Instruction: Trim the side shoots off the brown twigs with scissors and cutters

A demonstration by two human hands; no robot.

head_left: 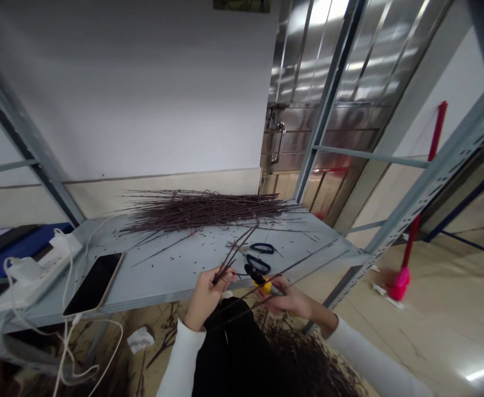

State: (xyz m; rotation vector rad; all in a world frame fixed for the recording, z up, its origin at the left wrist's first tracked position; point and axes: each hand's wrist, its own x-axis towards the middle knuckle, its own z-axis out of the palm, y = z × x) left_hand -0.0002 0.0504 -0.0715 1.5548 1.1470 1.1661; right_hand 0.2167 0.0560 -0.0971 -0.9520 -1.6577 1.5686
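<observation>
My left hand point(208, 293) is closed around a few thin dark twigs point(234, 252), which stick up toward the shelf's far side. My right hand point(288, 299) grips a small yellow-and-black hand cutter point(263, 283), its black head pointing left toward the twigs. Long twigs also pass by my right hand and stretch off to the upper right; whether its fingers hold them too, I cannot tell. Just beyond the cutter lie scissors with dark blue handles point(260, 264). A big heap of dark twigs point(203, 212) spreads along the back of the grey shelf point(151, 278).
On the left are a phone point(94, 284) with a cable and a white power strip point(39, 275). Small cut bits dot the shelf. Metal posts point(328, 99) frame it. More twigs point(308, 358) cover the floor below, near a crumpled tissue point(140, 339). A red-handled broom point(413, 231) leans at right.
</observation>
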